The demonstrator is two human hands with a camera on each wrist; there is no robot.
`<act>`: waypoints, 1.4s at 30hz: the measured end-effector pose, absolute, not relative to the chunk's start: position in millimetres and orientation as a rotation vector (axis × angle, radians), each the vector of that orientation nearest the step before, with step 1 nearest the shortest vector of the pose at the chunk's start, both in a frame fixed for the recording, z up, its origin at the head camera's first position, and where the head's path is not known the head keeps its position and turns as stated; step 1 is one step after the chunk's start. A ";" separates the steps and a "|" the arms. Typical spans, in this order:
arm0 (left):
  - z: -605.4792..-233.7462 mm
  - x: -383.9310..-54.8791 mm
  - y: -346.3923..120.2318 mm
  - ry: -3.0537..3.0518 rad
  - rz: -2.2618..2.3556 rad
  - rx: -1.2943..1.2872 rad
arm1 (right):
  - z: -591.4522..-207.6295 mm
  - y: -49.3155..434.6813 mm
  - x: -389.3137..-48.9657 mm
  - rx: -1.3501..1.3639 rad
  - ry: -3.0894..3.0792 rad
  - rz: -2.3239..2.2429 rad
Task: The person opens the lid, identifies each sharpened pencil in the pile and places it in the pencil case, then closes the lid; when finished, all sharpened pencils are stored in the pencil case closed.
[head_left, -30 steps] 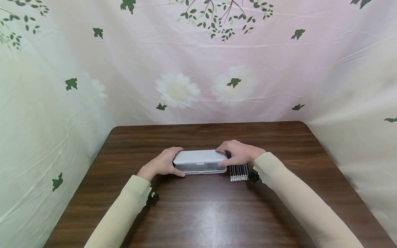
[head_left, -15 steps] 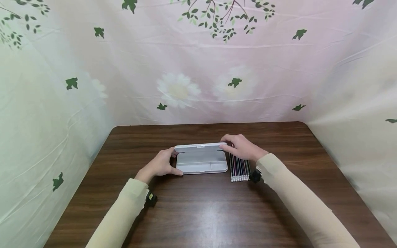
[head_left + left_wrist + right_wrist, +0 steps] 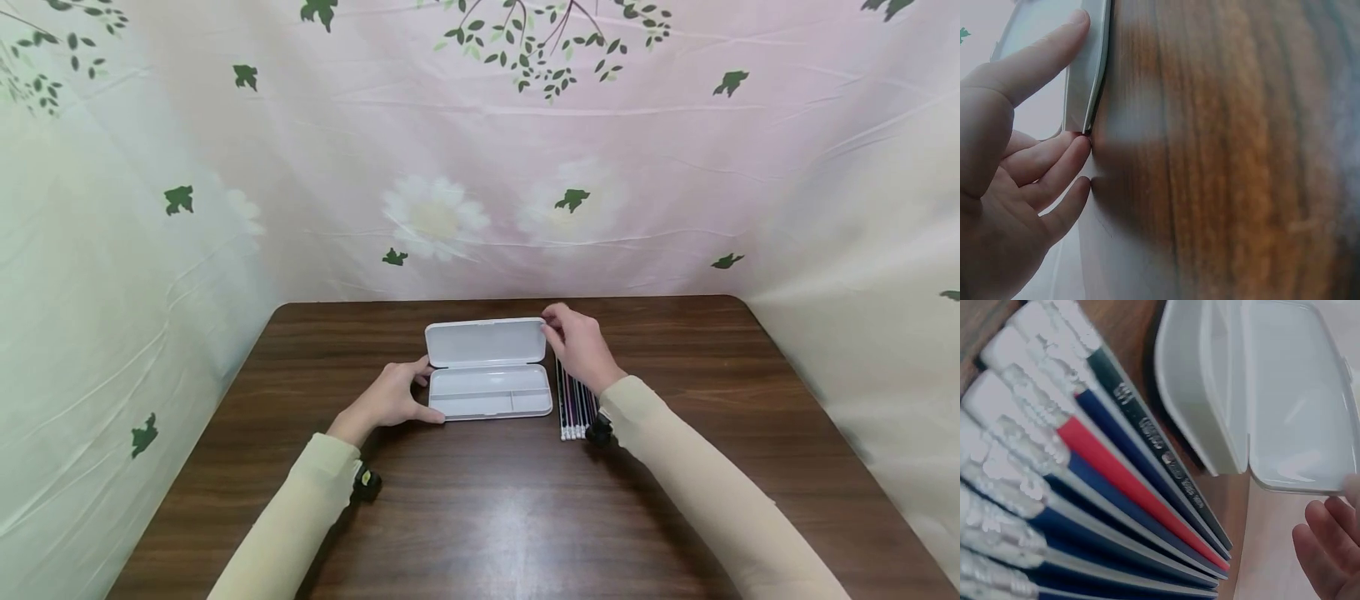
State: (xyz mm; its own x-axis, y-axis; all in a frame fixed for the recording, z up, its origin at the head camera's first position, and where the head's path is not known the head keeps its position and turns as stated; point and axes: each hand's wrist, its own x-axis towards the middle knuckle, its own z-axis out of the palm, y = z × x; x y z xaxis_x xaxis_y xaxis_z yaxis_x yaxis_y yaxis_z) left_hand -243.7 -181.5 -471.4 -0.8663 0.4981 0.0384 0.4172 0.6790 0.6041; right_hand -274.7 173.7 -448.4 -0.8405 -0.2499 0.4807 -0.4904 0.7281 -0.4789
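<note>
A white pencil case (image 3: 491, 380) lies on the table with its hinged lid (image 3: 486, 342) swung up and leaning back. Inside, low dividers part it into compartments, which hold nothing. My left hand (image 3: 390, 395) grips the left end of the case, thumb at the front edge and fingers behind the back corner. At the lid's upper right corner, my right hand (image 3: 583, 343) pinches the edge between thumb and fingers. Right beside the case lies a row of dark pencils (image 3: 574, 408) with white eraser ends toward me. Close up in the right wrist view, one red pencil (image 3: 1141, 487) shows among them.
The brown wood-grain table (image 3: 480, 517) reaches to a patterned cloth backdrop (image 3: 480, 167) behind and on both sides. A small black wrist camera (image 3: 367, 482) sits under the left sleeve, and another camera (image 3: 599, 430) under the right one overlaps the pencils.
The case was shut one second ago. My right hand has raised the lid up and back, moving away from me with it. My left hand has stayed at the left end.
</note>
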 end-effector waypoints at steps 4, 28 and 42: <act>-472.6 -243.1 -181.6 2.765 0.947 0.732 | -449.4 171.8 -274.4 0.585 -2.519 0.848; -469.2 -240.7 -181.2 2.756 0.909 0.655 | -456.0 177.6 -264.1 0.756 -2.796 0.339; -465.2 -242.8 -180.6 2.737 0.864 0.662 | -454.3 186.6 -257.4 0.785 -2.868 0.338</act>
State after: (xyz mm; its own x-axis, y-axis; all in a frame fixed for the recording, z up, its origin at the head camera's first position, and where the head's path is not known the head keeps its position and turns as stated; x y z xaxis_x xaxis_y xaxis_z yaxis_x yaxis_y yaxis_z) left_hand -242.8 -180.6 -465.2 -0.8808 0.4707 -0.0508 0.3562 0.7296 0.5839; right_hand -257.4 186.6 -454.3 -0.8520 -0.4835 0.2008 -0.5169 0.8377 -0.1763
